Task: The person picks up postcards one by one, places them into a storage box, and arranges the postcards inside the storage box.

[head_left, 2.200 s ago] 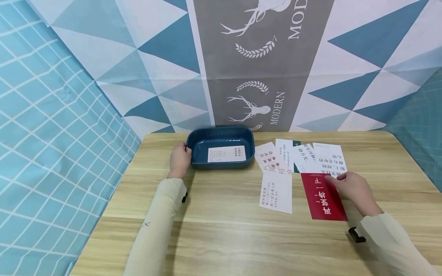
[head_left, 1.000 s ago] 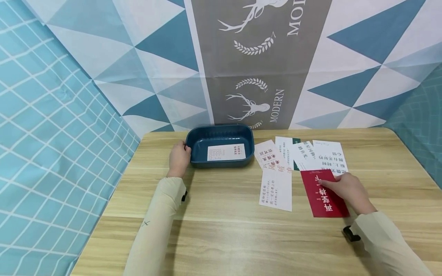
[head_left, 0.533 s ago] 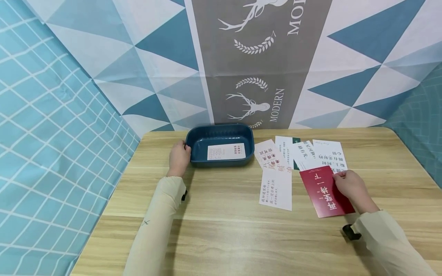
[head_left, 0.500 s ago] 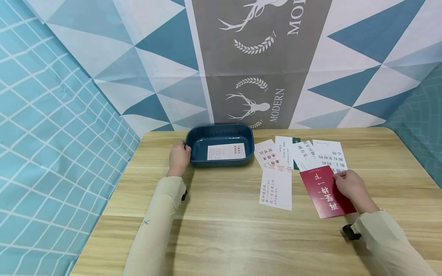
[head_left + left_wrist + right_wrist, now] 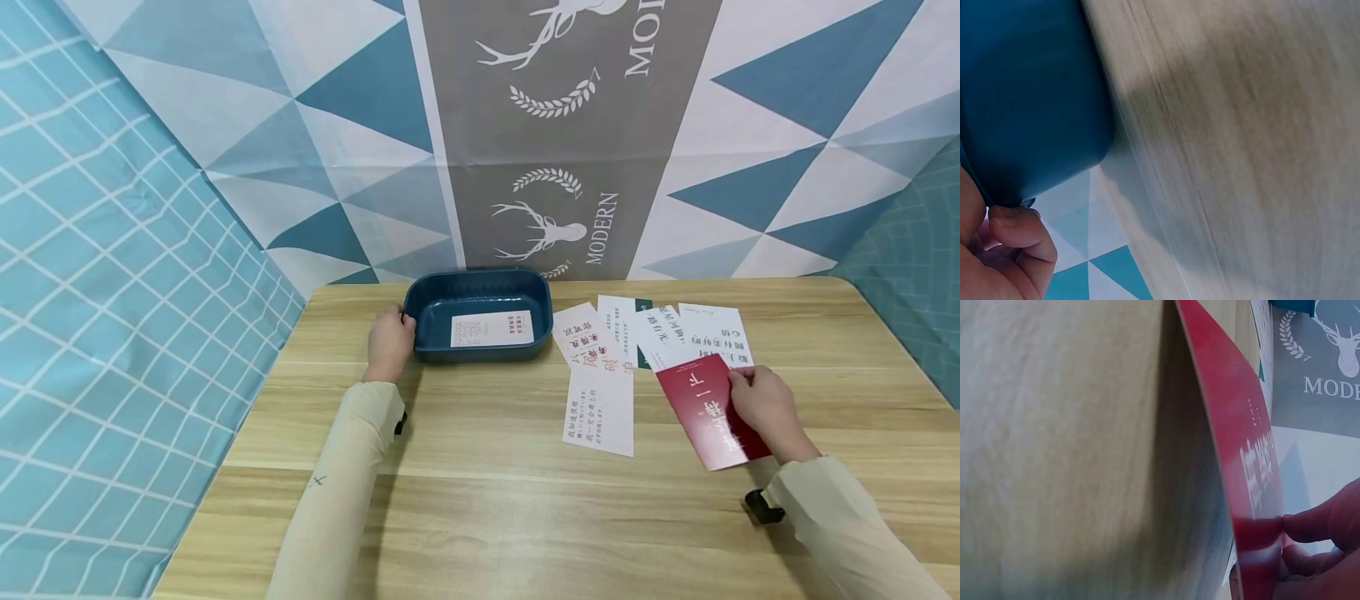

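My left hand (image 5: 390, 344) grips the left rim of a dark blue rectangular dish (image 5: 480, 354). In the left wrist view, the curled fingers (image 5: 1019, 231) meet the dish (image 5: 1035, 94) at its corner. A white printed card (image 5: 491, 328) lies inside the dish. With thumb and fingers, my right hand (image 5: 768, 408) pinches the right edge of a red card (image 5: 701, 400) bearing white characters. The right wrist view shows that red card (image 5: 1235, 425) tilted up off the table, with the thumb on its printed face.
Several cards lie overlapping right of the dish: a lower white card (image 5: 600, 412), a pinkish card (image 5: 573, 329), a white and green one (image 5: 617, 321), and more white cards (image 5: 712, 325) behind the red card. A patterned cloth (image 5: 555, 150) hangs behind the wooden table (image 5: 487, 517).
My right hand has gone from touching the flat red card to pinching its right edge. The card has lifted and tilted. My left hand stays on the dish.
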`<state>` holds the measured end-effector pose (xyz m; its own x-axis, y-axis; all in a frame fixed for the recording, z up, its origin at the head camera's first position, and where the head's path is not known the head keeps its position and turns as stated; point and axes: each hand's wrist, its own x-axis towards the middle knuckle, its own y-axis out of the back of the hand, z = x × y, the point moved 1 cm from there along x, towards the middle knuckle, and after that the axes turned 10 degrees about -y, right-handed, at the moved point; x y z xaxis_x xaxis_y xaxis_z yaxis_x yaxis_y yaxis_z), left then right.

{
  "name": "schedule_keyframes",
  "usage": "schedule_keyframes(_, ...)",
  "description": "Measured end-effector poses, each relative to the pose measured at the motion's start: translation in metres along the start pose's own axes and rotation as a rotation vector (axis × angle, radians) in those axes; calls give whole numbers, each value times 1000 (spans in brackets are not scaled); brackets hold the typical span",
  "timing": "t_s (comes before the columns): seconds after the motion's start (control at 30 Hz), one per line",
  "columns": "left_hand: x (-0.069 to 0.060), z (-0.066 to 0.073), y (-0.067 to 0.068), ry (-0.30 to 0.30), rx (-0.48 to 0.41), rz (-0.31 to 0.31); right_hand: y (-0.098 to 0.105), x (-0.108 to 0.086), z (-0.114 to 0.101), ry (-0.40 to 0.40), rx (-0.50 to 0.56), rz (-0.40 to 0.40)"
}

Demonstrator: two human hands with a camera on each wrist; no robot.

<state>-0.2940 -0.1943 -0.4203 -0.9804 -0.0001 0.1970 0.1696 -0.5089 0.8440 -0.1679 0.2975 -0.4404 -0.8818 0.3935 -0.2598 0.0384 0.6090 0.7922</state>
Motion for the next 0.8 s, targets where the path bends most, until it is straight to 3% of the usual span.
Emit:
schedule_keyframes(0.57,1,-1,-2,-26,5,37,1,3,-5,-26,59,12)
schedule_keyframes(0.8,1,0,-2,-22,1,34,6,3,-11,28,58,43)
